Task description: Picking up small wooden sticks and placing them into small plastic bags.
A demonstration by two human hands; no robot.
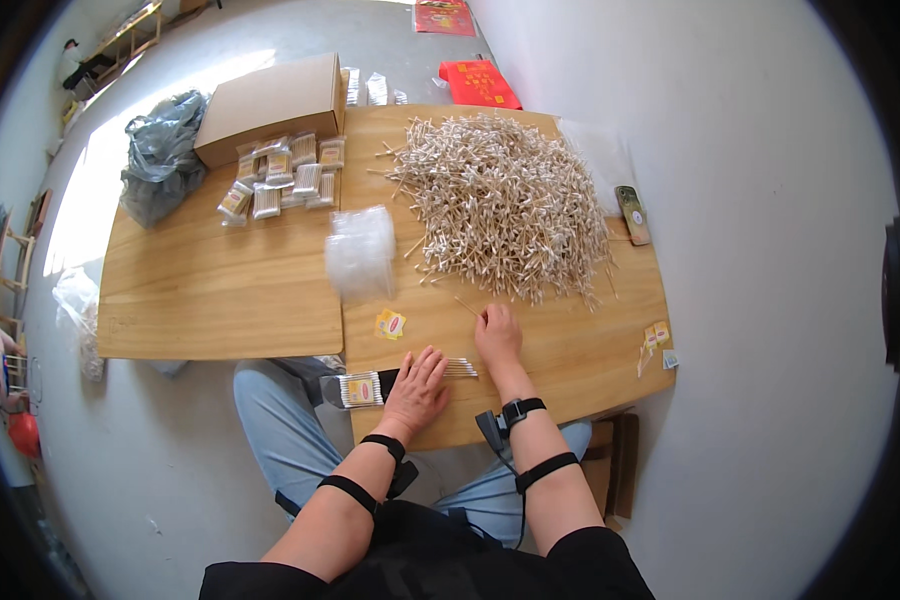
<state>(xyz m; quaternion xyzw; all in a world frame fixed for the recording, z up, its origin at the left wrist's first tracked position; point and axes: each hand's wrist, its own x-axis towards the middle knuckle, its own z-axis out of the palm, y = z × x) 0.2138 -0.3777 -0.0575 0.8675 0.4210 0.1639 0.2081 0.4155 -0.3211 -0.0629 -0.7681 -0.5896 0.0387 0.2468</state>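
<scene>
**Hands at the near edge of a wooden table heaped with cotton swabs**

Two light wooden tables [220, 290] stand pushed together, their seam running from far edge to near edge, on a pale grey floor [170, 480] beside a white wall [750, 200]. Sunlight falls across the far left corner and the floor beyond it.

The left hand [415, 385] lies flat near the near edge, fingers spread apart, pressing down on a row of cotton swabs [460, 368] laid side by side. Just to its left, at the near edge, sits a packed bundle of swabs [358, 390] with a yellow label. The right hand [497, 335] rests just beyond, its fingers pinched together on a single swab [467, 306] that points toward the big heap of loose swabs [505, 205] filling the far right part of the table.

Between heap and seam lies a stack of clear plastic bags [360, 250], and nearer the hands some small yellow labels [390, 324]. More labels [655, 338] sit by the right edge, with a phone [632, 214] farther along it. On the left table's far edge are finished packets [282, 175], a cardboard box [270, 105] and a grey plastic bag [160, 155] at the far left corner.
</scene>
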